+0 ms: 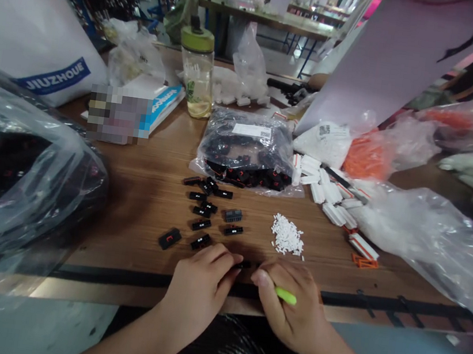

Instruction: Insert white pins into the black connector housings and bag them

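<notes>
Curling over a small black plastic connector point(242, 264) on the wooden workbench point(135, 216), the left hand point(199, 288) touches it with its fingertips, while the right hand point(290, 306), just beside, grips a lime-green tool point(286, 295).

Small black plastic connector housings point(203, 210) lie flat in loose, uneven rows

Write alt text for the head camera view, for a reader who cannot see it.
The left hand and right hand meet at a small black connector on a wooden table, the right holding a lime-green stick. Loose black connectors, tiny white pieces and a bag of connectors lie ahead.
</notes>
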`<action>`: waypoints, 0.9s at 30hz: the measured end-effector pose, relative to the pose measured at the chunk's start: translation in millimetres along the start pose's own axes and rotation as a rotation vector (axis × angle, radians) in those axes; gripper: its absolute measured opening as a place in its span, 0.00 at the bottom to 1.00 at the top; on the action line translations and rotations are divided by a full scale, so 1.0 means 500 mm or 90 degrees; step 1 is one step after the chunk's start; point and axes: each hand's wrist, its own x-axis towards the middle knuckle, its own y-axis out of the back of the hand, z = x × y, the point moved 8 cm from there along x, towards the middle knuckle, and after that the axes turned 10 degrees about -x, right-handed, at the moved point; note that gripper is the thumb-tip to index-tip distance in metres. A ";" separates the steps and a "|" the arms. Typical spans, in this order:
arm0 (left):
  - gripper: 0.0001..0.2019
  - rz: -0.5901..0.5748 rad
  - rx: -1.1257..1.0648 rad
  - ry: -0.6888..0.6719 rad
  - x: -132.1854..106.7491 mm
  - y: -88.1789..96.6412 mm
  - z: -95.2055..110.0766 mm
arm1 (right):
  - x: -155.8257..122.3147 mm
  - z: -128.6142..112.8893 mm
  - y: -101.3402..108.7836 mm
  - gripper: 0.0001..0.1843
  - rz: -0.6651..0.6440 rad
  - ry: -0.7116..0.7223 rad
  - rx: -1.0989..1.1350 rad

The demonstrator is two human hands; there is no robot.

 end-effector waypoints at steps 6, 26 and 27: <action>0.09 0.026 0.167 -0.021 -0.009 0.020 -0.013 | -0.055 0.075 0.030 0.14 0.171 -0.167 0.120; 0.13 -0.075 0.067 -0.083 0.026 -0.095 0.065 | -0.163 0.154 0.067 0.17 0.384 -0.311 0.248; 0.12 -0.073 0.070 -0.086 0.026 -0.096 0.064 | -0.164 0.153 0.068 0.17 0.387 -0.309 0.245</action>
